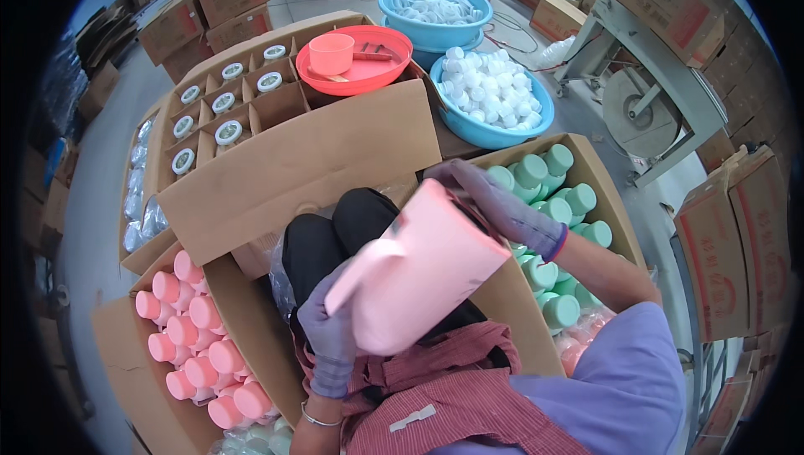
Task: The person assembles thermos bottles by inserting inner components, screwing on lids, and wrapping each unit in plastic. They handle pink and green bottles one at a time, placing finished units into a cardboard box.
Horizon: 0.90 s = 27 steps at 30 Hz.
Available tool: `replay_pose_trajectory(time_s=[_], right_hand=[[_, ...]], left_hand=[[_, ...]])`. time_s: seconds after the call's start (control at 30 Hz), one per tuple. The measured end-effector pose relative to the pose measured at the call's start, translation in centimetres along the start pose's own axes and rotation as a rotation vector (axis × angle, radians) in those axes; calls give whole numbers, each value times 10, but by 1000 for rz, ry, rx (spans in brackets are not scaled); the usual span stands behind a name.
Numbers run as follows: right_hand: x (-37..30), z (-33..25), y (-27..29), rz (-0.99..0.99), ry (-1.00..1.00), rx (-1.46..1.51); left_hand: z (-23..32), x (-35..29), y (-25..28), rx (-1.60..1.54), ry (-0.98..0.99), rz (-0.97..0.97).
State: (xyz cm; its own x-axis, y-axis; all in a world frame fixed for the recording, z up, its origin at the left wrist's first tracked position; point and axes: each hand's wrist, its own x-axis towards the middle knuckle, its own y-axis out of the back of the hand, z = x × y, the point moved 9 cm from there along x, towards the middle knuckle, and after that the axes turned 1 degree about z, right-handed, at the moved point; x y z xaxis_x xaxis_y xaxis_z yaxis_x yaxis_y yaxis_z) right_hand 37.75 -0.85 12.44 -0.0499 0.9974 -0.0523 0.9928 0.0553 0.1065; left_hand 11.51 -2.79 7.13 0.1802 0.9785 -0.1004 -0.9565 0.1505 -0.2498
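Note:
A pink plastic jug [431,267] with a side handle lies tilted over my lap, its wide end toward the upper right. My left hand [325,321], in a grey-purple glove, is closed on it by the handle and the lower end. My right hand [498,204], gloved the same way, curls over the rim at the wide end. Its fingertips are partly hidden behind the jug, and a dark gap shows beside them. On my left, a carton [138,371] holds several pink capped bottles [201,313]. To my right, another carton [607,174] holds green ones [561,310].
Ahead stands a divided carton [293,170] with white-rimmed round tops in its cells. A red basin [394,78] with a pink cup [332,54] rests on it. Beyond are blue basins of white caps [490,87] and clear rings [431,5]. A wheeled metal stand [653,61] is at right.

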Motion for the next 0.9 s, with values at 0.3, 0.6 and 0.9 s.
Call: replay_pose_trajectory(time_s=[0.3, 0.6, 0.9], right_hand=[[-8, 0, -62, -475, 225, -603], [0, -25, -93, -513, 405, -883], [133, 158, 330, 832, -452, -1009]], left_hand=[[-18, 21, 15, 587, -131, -300], [2, 15, 13, 837, 306, -865], [-46, -4, 153, -494, 425, 137]])
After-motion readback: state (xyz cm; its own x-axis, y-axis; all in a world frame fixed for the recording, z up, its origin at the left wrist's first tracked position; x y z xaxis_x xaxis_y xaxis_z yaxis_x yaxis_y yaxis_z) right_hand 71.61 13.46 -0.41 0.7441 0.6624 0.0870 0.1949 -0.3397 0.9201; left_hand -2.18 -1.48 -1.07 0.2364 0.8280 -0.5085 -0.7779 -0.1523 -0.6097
